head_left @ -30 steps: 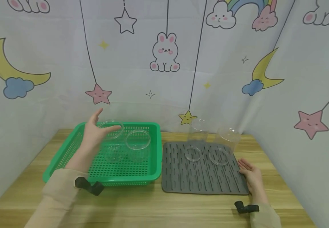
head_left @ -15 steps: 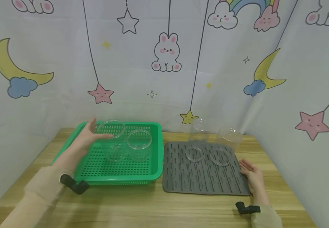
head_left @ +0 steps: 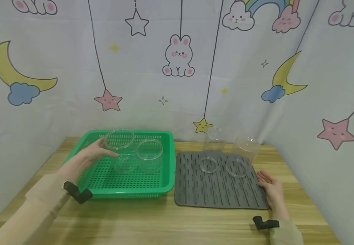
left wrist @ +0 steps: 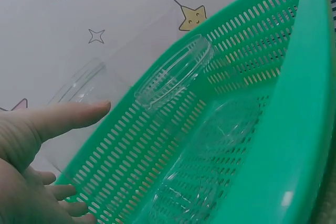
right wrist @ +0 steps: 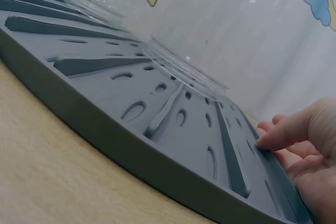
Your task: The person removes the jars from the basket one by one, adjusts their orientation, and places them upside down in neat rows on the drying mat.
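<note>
Nearest, we have the wooden table [head_left: 164, 221]. At five o'clock in our head view lies the grey mat [head_left: 192, 194]; at its three-o'clock edge the right hand [head_left: 273, 191] rests, fingers relaxed, grasping nothing. The green basket [head_left: 134, 193] sits at eight o'clock. There the left hand [head_left: 92, 153], released, thumb and fingers apart, is at the nine-o'clock side of an upright clear cup [head_left: 123, 153]; we cannot tell whether they touch. At its three o'clock stands a second clear cup [head_left: 149, 159]. Beyond the mat's front, two inverted cups [head_left: 243, 153] stand; behind hangs patterned cloth [head_left: 140, 78].
</note>
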`<state>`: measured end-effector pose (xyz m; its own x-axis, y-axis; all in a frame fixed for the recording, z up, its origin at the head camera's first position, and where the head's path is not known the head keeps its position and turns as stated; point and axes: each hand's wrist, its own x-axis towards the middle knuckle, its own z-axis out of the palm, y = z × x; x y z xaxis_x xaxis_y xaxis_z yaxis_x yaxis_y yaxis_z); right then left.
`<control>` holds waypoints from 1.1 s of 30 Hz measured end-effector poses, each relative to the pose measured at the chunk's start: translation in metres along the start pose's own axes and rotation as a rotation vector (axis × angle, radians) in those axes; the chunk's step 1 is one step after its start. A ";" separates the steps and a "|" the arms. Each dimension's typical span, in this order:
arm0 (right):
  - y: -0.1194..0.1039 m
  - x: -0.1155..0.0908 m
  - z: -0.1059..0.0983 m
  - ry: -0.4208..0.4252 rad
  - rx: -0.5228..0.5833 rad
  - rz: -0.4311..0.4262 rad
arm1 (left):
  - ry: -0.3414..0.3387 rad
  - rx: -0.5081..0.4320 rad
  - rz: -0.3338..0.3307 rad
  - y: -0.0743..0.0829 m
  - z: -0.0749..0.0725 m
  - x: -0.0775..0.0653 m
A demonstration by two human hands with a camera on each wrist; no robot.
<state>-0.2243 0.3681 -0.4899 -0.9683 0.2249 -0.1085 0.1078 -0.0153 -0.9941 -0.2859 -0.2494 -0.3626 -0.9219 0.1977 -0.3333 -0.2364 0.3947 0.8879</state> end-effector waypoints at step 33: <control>0.000 0.001 0.004 0.036 -0.075 0.027 | 0.088 -0.048 0.149 -0.003 0.014 0.011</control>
<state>-0.2265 0.3643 -0.4897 -0.9563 0.2599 -0.1337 0.1518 0.0508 -0.9871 -0.2910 -0.2355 -0.3732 -0.9706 0.1705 -0.1698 -0.1076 0.3234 0.9401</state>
